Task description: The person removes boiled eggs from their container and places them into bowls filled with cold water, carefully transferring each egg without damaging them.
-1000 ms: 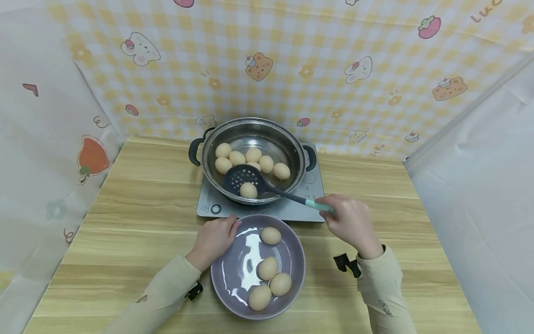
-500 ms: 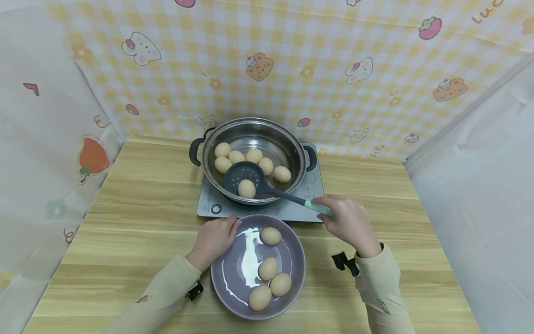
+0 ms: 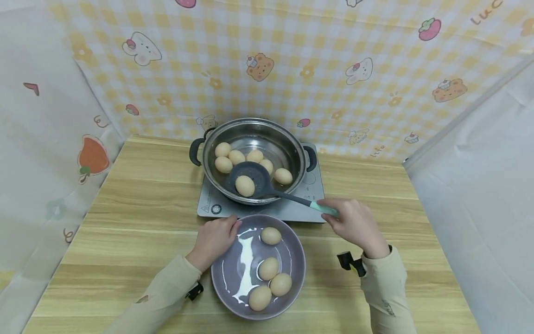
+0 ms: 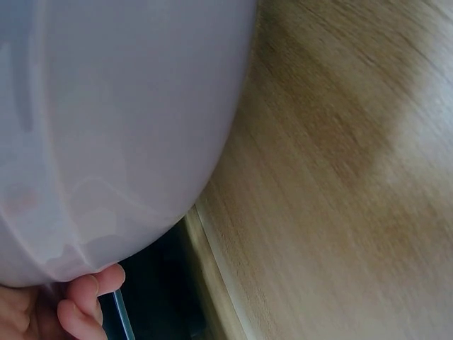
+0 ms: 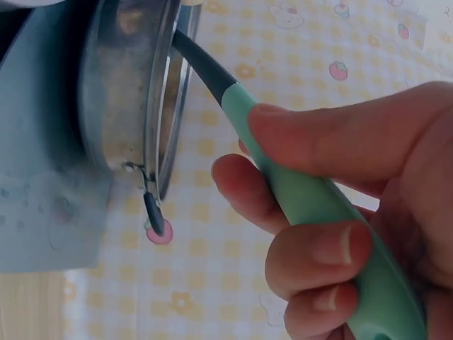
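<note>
My right hand point(image 3: 354, 223) grips the mint-green handle of a dark slotted skimmer point(image 3: 292, 198), fingers curled round it in the right wrist view point(image 5: 304, 184). One egg point(image 3: 244, 186) lies in the skimmer's bowl, which is inside a steel pot point(image 3: 292, 139) near its front wall. Several more eggs point(image 3: 223, 149) lie in the pot, some partly hidden behind the skimmer. With thumb over the rim and fingers against the outside, my left hand point(image 3: 214, 239) holds a purple-grey bowl point(image 3: 225, 278). Several eggs point(image 3: 259, 297) rest in it, mostly on its right side.
The pot stands on a flat silver induction cooker point(image 3: 300, 214) at the back of the wooden table point(image 3: 137, 195). Its black side handles point(image 3: 310, 158) stick out left and right. A checked cloth point(image 3: 304, 51) hangs behind, and white sheets stand at both sides.
The skimmer's bowl has risen and tilted a little, with the egg shifting slightly back and left in it. My right hand has moved slightly right. The left hand and bowl have stayed put.
</note>
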Demonstrator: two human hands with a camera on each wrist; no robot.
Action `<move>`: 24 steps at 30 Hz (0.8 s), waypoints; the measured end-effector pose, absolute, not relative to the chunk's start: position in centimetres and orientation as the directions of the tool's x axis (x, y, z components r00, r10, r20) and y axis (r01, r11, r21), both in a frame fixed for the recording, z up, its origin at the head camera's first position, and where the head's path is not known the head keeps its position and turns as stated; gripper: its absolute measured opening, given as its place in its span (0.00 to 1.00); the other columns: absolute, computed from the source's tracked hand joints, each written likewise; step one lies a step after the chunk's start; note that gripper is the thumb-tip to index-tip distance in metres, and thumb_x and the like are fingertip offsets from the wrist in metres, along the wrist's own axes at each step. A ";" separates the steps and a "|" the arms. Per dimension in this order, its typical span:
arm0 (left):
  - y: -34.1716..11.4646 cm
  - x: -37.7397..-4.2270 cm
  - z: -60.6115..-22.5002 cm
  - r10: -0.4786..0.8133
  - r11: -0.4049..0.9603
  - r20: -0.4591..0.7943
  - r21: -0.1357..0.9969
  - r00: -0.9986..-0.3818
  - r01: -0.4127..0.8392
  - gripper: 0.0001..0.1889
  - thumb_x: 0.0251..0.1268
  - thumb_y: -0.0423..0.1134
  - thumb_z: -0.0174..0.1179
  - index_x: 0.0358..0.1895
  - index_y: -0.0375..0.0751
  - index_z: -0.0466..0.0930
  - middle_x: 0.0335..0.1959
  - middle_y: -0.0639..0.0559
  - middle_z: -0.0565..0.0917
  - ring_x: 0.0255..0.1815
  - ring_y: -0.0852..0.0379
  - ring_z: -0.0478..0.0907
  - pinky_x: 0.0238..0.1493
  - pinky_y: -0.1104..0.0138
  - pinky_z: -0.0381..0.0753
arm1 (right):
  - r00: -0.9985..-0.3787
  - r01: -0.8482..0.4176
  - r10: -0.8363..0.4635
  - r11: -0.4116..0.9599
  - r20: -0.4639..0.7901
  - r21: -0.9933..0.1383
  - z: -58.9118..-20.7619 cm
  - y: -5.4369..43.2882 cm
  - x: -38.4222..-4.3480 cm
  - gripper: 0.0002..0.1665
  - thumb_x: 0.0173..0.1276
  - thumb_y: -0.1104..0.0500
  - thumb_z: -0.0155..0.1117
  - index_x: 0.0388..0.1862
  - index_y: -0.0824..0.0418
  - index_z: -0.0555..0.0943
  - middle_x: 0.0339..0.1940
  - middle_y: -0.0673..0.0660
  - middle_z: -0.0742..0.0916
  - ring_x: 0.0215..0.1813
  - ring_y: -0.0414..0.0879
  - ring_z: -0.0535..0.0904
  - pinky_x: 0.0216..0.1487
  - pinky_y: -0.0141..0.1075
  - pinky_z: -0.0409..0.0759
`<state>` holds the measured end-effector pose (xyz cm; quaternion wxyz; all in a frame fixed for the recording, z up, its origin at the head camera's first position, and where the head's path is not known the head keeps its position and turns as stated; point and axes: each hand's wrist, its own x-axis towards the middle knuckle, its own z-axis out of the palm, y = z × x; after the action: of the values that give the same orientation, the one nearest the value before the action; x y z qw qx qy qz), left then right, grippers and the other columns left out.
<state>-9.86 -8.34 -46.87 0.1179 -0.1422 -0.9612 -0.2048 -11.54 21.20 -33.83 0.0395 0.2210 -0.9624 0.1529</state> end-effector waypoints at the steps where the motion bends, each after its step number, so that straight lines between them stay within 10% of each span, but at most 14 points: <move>1: -8.3 -9.9 -46.9 0.227 0.875 0.285 0.360 -0.931 0.323 0.14 0.62 0.43 0.55 0.19 0.46 0.67 0.10 0.51 0.70 0.11 0.47 0.70 0.11 0.61 0.59 | -0.903 -0.430 -0.408 0.857 0.137 -0.284 -33.7 21.4 -11.4 0.15 0.53 0.64 0.67 0.42 0.56 0.83 0.33 0.53 0.86 0.16 0.34 0.64 0.18 0.33 0.63; 24: -8.4 -10.1 -47.1 0.241 0.865 0.293 0.368 -0.925 0.342 0.13 0.61 0.41 0.56 0.20 0.45 0.69 0.10 0.52 0.71 0.11 0.49 0.70 0.12 0.62 0.61 | -0.862 -0.494 -0.436 0.837 0.260 -0.235 -30.4 26.1 -4.9 0.20 0.44 0.66 0.72 0.39 0.54 0.83 0.27 0.46 0.85 0.15 0.26 0.57 0.14 0.26 0.58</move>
<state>-10.10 -8.38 -47.07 0.1193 -0.1521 -0.9582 -0.2110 -4.95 26.14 -30.43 0.0985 0.2439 -0.9533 0.1485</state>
